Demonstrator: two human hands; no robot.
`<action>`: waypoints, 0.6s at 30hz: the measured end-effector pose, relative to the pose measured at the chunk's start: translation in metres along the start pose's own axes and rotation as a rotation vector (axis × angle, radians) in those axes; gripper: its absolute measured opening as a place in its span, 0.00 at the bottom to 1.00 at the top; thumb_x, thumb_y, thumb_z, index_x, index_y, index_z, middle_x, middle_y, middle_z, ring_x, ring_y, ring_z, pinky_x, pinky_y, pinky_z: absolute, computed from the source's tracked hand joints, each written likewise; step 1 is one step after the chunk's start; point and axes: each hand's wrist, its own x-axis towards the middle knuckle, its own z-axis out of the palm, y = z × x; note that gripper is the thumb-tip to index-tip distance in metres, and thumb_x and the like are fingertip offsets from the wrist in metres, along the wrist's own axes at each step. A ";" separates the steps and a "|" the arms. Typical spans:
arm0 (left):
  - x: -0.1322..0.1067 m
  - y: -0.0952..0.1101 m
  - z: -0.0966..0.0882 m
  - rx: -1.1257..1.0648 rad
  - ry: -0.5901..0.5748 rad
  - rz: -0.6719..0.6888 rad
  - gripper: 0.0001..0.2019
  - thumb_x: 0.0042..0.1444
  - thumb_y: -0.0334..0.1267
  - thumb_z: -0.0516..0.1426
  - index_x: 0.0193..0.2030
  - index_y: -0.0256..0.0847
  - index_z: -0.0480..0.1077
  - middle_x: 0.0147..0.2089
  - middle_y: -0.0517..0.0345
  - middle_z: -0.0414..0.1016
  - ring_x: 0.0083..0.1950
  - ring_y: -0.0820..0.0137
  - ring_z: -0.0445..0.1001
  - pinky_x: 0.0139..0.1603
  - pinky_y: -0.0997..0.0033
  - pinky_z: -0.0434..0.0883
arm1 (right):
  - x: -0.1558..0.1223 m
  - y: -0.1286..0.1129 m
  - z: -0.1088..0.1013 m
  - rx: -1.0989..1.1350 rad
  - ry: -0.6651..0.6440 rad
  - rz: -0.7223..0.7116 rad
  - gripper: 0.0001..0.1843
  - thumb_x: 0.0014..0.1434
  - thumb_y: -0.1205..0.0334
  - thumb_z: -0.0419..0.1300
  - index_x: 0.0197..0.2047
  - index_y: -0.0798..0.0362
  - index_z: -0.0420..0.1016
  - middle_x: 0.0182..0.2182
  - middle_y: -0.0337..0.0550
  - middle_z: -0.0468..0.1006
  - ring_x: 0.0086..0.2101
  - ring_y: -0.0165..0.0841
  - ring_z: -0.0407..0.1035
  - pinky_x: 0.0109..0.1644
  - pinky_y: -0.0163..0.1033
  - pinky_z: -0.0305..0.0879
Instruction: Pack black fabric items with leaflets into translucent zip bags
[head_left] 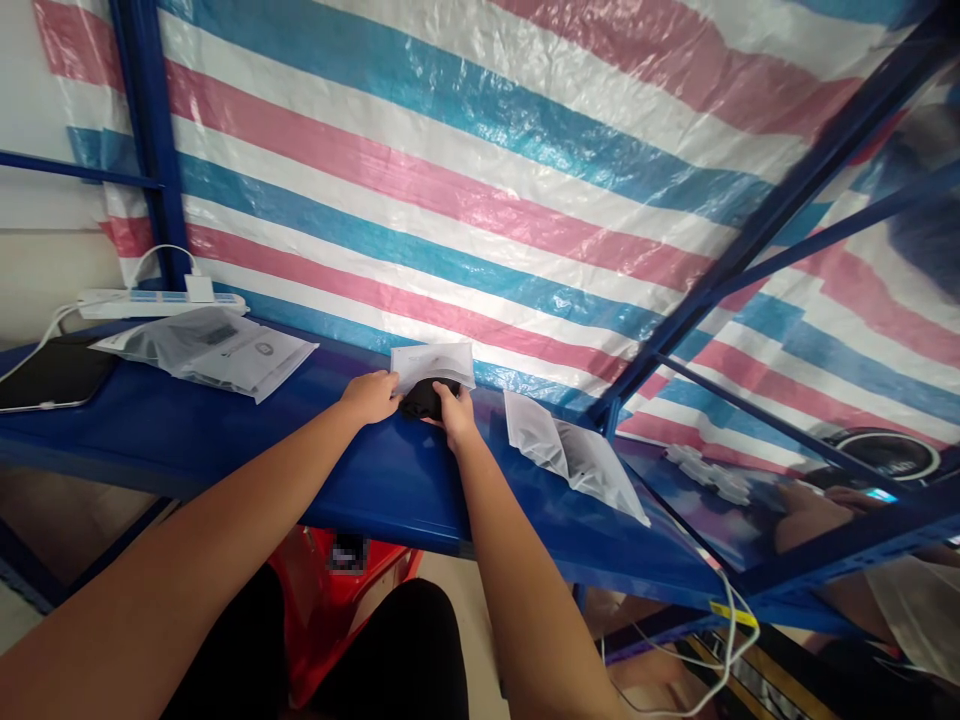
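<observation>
A translucent white plastic bag stands with its mouth toward me on the blue shelf top. My left hand pinches the left edge of this bag. In my right hand is a dark, soft-looking bundle, partly inside the bag's mouth; its exact kind does not show. The right thumb lies over the bundle, and the other fingers are mostly hidden beneath it.
Filled translucent bags lie left and right on the blue shelf. A power strip and a black tablet-like device sit at far left. A blue post rises at right; beyond it, another person's hand shows. A red stool stands below.
</observation>
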 end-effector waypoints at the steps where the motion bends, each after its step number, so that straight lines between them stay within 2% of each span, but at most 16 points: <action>1: 0.000 0.001 0.000 0.006 -0.005 0.000 0.10 0.61 0.47 0.55 0.38 0.44 0.72 0.42 0.49 0.78 0.41 0.58 0.77 0.38 0.64 0.69 | 0.000 0.000 0.000 0.001 0.001 0.001 0.29 0.51 0.53 0.68 0.55 0.50 0.68 0.48 0.50 0.76 0.39 0.41 0.77 0.28 0.45 0.80; 3: 0.000 0.002 -0.001 0.022 -0.009 0.001 0.12 0.62 0.48 0.54 0.38 0.44 0.72 0.41 0.49 0.78 0.41 0.58 0.77 0.37 0.64 0.68 | 0.001 0.001 0.000 -0.003 -0.001 0.002 0.28 0.51 0.53 0.68 0.53 0.50 0.68 0.48 0.50 0.76 0.39 0.41 0.77 0.28 0.45 0.80; 10: -0.003 0.012 -0.008 -0.002 -0.034 0.046 0.10 0.61 0.39 0.53 0.31 0.43 0.73 0.35 0.49 0.79 0.38 0.59 0.77 0.36 0.65 0.68 | 0.003 0.002 -0.002 0.075 0.041 0.037 0.25 0.52 0.55 0.68 0.50 0.50 0.67 0.47 0.49 0.76 0.41 0.42 0.77 0.31 0.47 0.81; 18: -0.007 0.035 -0.014 -0.001 0.019 0.158 0.13 0.60 0.40 0.54 0.27 0.41 0.77 0.32 0.44 0.78 0.36 0.54 0.77 0.40 0.56 0.69 | 0.005 0.002 -0.007 0.204 0.087 0.072 0.17 0.55 0.61 0.64 0.48 0.49 0.69 0.44 0.46 0.77 0.43 0.41 0.76 0.36 0.47 0.81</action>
